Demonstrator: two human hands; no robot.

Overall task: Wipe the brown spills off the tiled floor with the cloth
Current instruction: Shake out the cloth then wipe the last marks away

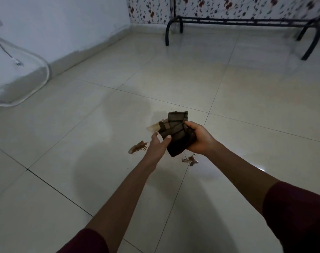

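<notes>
Both hands hold a dark brown checked cloth [177, 133] up in the air above the tiled floor [247, 99], folded into a thick wad. The right hand [199, 138] grips the cloth's right side, its fingers curled round the back and the thumb lying along the front edge. The left hand [158, 143] meets the cloth's left edge; its thumb presses on the front, and the other fingers seem to be tucked behind, though the view does not show them clearly.

Three brown spills lie on the floor: a paler smear [153, 127] just beyond the left hand, a streaked patch [138, 147] to the left of the left wrist, and a small blotch [190, 160] below the cloth. A black metal frame [247, 22] stands by the far flowered wall [150, 10].
</notes>
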